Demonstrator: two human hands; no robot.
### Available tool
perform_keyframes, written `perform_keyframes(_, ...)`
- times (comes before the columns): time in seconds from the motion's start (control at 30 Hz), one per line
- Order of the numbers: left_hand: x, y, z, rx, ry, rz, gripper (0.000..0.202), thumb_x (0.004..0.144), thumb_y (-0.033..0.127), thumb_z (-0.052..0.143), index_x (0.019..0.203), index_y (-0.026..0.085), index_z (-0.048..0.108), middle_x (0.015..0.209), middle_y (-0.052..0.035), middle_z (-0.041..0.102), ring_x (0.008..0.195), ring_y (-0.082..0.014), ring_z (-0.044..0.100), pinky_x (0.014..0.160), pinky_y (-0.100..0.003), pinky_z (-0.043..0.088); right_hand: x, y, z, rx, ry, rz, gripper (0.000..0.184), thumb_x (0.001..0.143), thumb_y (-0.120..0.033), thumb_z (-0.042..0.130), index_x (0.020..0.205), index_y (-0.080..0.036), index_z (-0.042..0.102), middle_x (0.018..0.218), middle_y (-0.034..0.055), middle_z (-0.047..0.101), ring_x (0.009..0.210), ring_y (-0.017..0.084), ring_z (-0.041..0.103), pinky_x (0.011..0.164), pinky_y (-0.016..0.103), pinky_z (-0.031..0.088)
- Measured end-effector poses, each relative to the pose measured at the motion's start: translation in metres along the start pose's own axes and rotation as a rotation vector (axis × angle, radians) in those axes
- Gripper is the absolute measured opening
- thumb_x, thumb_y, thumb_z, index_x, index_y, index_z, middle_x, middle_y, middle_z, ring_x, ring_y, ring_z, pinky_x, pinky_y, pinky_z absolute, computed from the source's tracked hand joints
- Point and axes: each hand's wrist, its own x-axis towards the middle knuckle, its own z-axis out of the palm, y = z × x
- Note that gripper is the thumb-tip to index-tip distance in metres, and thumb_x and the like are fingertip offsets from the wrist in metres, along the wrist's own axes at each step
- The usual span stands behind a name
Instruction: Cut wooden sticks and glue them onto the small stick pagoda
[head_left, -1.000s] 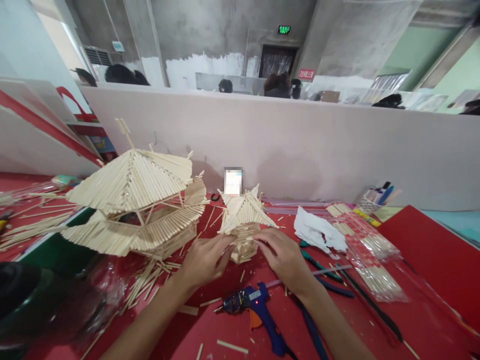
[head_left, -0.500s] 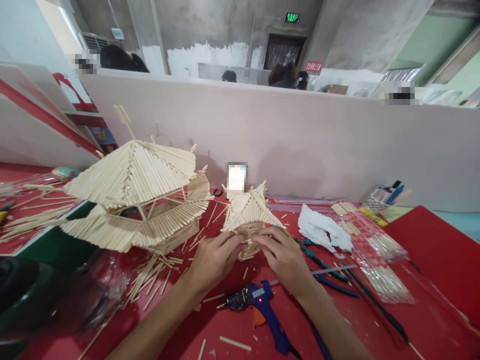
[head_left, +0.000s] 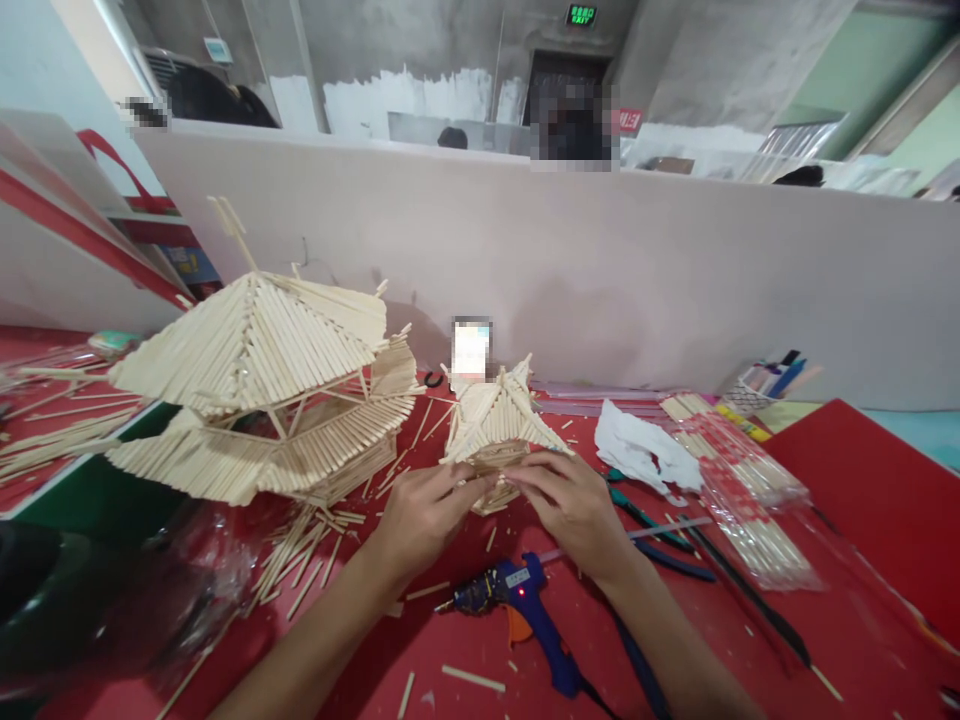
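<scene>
A small pavilion model made of pale wooden sticks (head_left: 496, 420) stands on the red table (head_left: 862, 480). My left hand (head_left: 424, 515) grips its lower left side with curled fingers. My right hand (head_left: 574, 505) pinches its lower right edge, fingertips nearly meeting those of the left hand. The base of the model is partly hidden behind my fingers.
A large two-tier stick pavilion (head_left: 262, 390) stands to the left, with loose sticks (head_left: 300, 560) scattered under it. A blue glue gun (head_left: 525, 610) lies near my wrists. Crumpled white paper (head_left: 645, 455), pliers (head_left: 652, 525) and bagged sticks (head_left: 742, 500) lie right. A pale partition wall (head_left: 600, 270) closes the back.
My hands have drawn closer together on the front of the small model, fingertips now almost touching. The view has shifted slightly; the model stays in place.
</scene>
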Motion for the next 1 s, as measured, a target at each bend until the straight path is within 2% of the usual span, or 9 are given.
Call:
perform_keyframes(0.23,0.005,0.001,-0.007,0.032,-0.054,0.053,0.02,0.097,0.012,0.05,0.108,0.015,0.067,0.087,-0.0042,0.074,0.078,-0.0156,0.069,0.069,-0.026,0.055,-0.001,-0.003,0.005,0.063,0.093,-0.026,0.018,0.095,-0.013,0.056,0.093,-0.021,0.072,0.081,0.0037,0.069,0.076,0.016,0.065,0.071,0.029,0.055)
perform_keyframes(0.47,0.003,0.0,-0.004,0.019,0.015,0.082,0.024,0.1,0.012,0.044,0.111,0.014,0.065,0.09,-0.0053,0.074,0.079,-0.0146,0.069,0.069,-0.025,0.053,-0.003,-0.002,0.01,0.146,0.124,-0.002,0.018,0.092,-0.012,0.059,0.092,-0.023,0.073,0.079,0.0027,0.069,0.073,0.015,0.064,0.069,0.028,0.055)
perform_keyframes(0.73,0.008,-0.004,-0.01,0.072,0.055,0.134,0.025,0.1,0.012,0.042,0.106,0.015,0.065,0.078,-0.0032,0.071,0.062,-0.0113,0.063,0.056,-0.024,0.045,-0.002,0.0,0.008,0.121,0.113,-0.064,0.02,0.093,-0.01,0.058,0.099,-0.021,0.074,0.084,0.0049,0.071,0.077,0.016,0.064,0.072,0.031,0.056)
perform_keyframes(0.87,0.005,-0.008,-0.009,0.06,0.082,0.127,0.02,0.097,0.01,0.048,0.109,0.014,0.064,0.079,-0.003,0.072,0.062,-0.0112,0.062,0.06,-0.024,0.047,0.0,-0.004,0.013,0.124,0.114,-0.046,0.02,0.094,-0.012,0.057,0.1,-0.022,0.074,0.083,0.0051,0.07,0.077,0.017,0.064,0.073,0.032,0.057)
perform_keyframes(1.0,0.003,-0.01,-0.008,0.047,0.072,0.121,0.022,0.097,0.009,0.048,0.111,0.014,0.064,0.084,-0.0045,0.073,0.07,-0.0127,0.066,0.065,-0.024,0.05,-0.001,-0.005,0.019,0.159,0.141,0.0,0.022,0.093,-0.012,0.058,0.102,-0.024,0.075,0.084,0.005,0.07,0.08,0.017,0.066,0.075,0.033,0.058)
